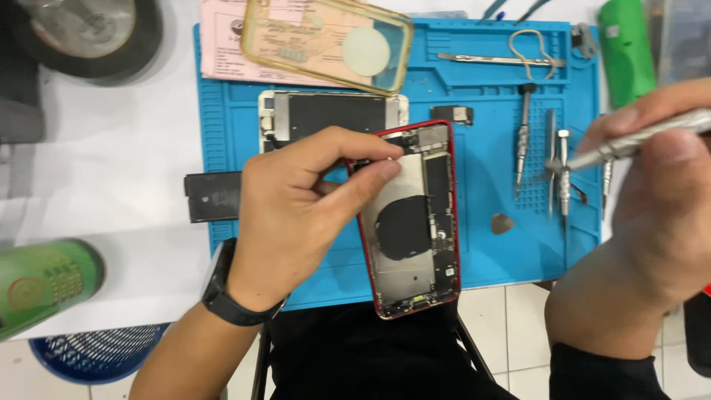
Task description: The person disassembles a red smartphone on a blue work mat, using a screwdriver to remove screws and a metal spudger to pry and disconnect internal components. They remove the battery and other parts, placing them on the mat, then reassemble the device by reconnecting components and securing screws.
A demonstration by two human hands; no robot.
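Observation:
My left hand [296,215] grips the upper left edge of an opened red phone shell [411,222], thumb and fingers pinched on its top corner. The shell lies tilted over the near edge of a blue work mat [489,96], its bare inner parts showing. My right hand [659,215] is raised at the right, closed around a silver screwdriver [637,141] whose tip points left above the mat. A detached phone screen [329,111] lies face down just behind the shell.
A clear yellowish phone case [329,41] rests on pink paper at the mat's far edge. Tweezers [503,59], several small screwdrivers [522,137] and a pick [502,224] lie on the mat's right side. A black battery [213,196] sits left, a green can [44,281] lower left.

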